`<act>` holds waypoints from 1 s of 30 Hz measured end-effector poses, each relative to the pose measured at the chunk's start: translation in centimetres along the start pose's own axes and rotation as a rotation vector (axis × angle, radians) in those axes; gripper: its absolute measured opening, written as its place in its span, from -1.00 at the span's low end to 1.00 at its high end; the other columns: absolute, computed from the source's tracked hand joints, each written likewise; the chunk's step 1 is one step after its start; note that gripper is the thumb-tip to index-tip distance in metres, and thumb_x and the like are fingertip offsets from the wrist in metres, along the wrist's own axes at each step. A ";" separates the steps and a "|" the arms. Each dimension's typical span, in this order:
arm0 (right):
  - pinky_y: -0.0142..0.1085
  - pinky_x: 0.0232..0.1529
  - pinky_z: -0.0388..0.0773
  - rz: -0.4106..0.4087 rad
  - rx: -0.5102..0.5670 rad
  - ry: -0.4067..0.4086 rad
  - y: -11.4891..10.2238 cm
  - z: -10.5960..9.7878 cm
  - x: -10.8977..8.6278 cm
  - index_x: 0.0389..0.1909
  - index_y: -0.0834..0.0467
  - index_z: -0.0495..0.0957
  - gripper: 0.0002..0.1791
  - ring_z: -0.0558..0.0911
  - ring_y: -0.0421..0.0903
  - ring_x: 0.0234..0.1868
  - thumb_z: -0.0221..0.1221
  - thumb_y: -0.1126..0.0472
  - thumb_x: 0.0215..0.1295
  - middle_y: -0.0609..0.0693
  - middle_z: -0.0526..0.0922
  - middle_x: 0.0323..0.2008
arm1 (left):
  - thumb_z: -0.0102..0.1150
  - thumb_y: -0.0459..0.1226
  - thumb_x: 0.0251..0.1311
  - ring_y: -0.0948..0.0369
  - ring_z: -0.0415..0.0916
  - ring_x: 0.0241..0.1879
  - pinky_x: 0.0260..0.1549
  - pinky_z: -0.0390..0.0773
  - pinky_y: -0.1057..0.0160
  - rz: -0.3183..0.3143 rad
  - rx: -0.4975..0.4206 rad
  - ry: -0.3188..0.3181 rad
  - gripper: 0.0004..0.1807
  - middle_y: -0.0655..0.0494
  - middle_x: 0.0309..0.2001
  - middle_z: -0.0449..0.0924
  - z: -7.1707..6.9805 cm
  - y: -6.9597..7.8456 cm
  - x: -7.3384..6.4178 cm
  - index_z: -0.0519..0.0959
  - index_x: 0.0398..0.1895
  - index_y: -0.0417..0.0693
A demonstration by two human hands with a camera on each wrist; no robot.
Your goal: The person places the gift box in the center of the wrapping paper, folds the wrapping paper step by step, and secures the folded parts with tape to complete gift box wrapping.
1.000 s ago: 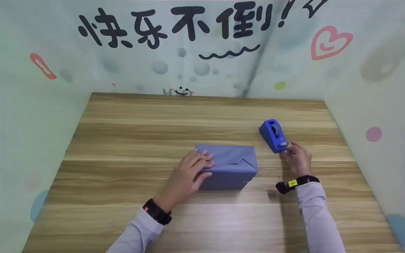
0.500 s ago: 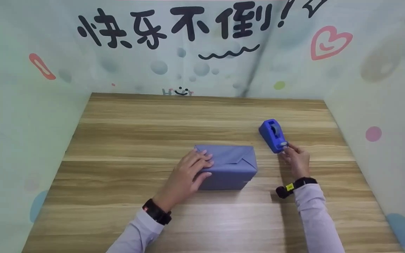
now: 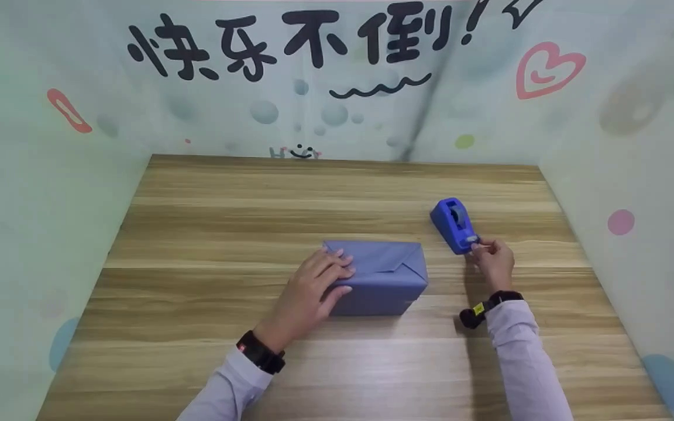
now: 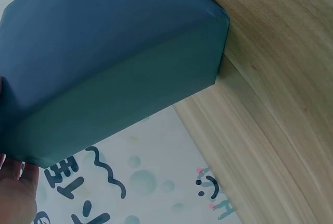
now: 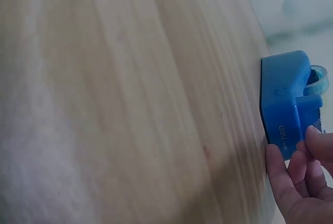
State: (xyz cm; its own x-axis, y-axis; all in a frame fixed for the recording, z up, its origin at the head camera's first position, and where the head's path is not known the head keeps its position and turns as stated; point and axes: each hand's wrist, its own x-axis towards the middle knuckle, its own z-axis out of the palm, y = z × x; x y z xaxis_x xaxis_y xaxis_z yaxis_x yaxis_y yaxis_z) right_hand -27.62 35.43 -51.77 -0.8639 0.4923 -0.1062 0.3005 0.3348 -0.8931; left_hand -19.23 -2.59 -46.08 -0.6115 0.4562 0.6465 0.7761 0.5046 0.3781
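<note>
A box wrapped in blue-grey paper stands on the table, a folded paper flap showing on its top. My left hand rests on its left end, fingers laid over the top and thumb at the front edge. In the left wrist view, fingertips touch the box at the lower left. Behind and right of the box is a blue tape dispenser with a roll of clear tape. At its cutter end, my right hand pinches the tape's end between thumb and fingers; the tape itself is barely visible there.
The wood-grain table is bounded at the back by a pale printed wall with large black characters. Similar panels rise at the left and right sides. A black camera strap circles the right wrist.
My right hand has shifted slightly left at the dispenser's cutter end, its wrist turning a little. The left hand, the box and the dispenser stay in place.
</note>
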 end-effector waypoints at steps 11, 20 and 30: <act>-0.40 -0.51 0.31 -0.301 -0.355 0.089 0.1 0.0 0.0 -0.21 0.39 0.56 -0.82 0.43 -0.17 -0.58 0.12 0.38 0.20 0.26 0.61 -0.48 | 0.14 -0.21 0.21 0.15 0.36 0.22 0.35 0.14 0.16 -0.004 -0.002 -0.010 -0.77 0.09 0.07 0.54 0.0 -0.1 -0.1 0.58 -0.09 -0.04; -0.01 -0.31 0.40 -0.444 -0.484 0.056 -0.3 -0.6 0.0 -0.18 0.46 0.56 -0.76 0.54 0.23 -0.38 0.12 0.44 0.14 0.37 0.58 -0.44 | 0.14 -0.20 0.21 0.14 0.36 0.23 0.35 0.14 0.15 -0.011 -0.009 -0.025 -0.76 0.08 0.09 0.53 -0.1 0.0 0.0 0.57 -0.08 -0.05; -0.40 -0.48 0.39 -0.307 -0.399 0.010 -0.1 -2.1 -0.8 -0.18 0.36 0.59 -0.77 0.49 -0.18 -0.56 0.15 0.37 0.15 0.24 0.63 -0.44 | 0.15 -0.21 0.21 0.15 0.37 0.22 0.35 0.14 0.16 -0.013 -0.007 -0.026 -0.76 0.09 0.08 0.54 -0.1 0.0 0.1 0.58 -0.08 -0.06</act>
State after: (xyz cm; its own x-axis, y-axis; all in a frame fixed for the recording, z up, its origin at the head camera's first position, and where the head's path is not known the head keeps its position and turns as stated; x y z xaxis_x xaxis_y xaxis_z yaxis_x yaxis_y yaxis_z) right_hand -26.13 36.72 -50.69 -0.9335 0.3297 0.1408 0.1660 0.7457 -0.6452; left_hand -19.31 -2.63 -45.91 -0.6250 0.4685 0.6244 0.7693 0.5056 0.3907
